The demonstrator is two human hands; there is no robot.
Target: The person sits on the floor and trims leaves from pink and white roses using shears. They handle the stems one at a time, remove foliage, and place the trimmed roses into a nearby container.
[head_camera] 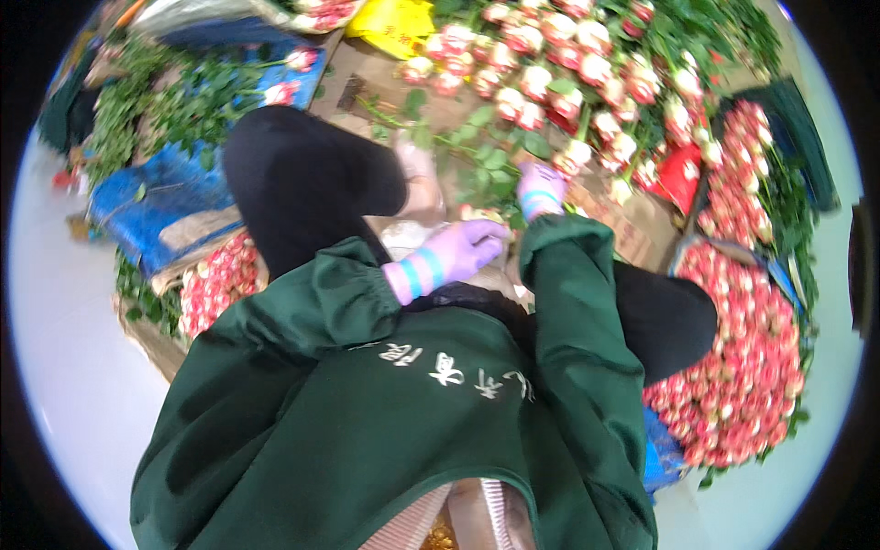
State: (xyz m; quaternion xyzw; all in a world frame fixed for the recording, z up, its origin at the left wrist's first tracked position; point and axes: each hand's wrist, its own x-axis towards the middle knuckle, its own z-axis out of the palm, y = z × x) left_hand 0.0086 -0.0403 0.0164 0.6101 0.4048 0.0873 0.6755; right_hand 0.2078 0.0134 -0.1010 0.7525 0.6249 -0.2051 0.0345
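My left hand [457, 253], in a lilac glove with blue bands, hovers above my lap with nothing visible in it. Its fingers point right and are a little bent. Farther forward, my right hand [542, 189] wears a matching glove and is curled around a leafy rose stem [447, 141]; the fingertips are hidden. The stem runs to the upper left, over the cardboard. A cream-and-pink rose bloom [573, 158] lies just right of that hand. Loose leaves [495, 165] spread beside the fingers. Many bicolour roses [536, 82] are heaped in front of me.
Packed rose bunches [735, 357] stand at my right, with another bunch [220, 282] at my left. Blue sheeting [155, 203] and cut greenery [124, 103] lie left. A yellow bag [392, 27] and a red packet [677, 179] bear writing. Cardboard [625, 230] covers the floor.
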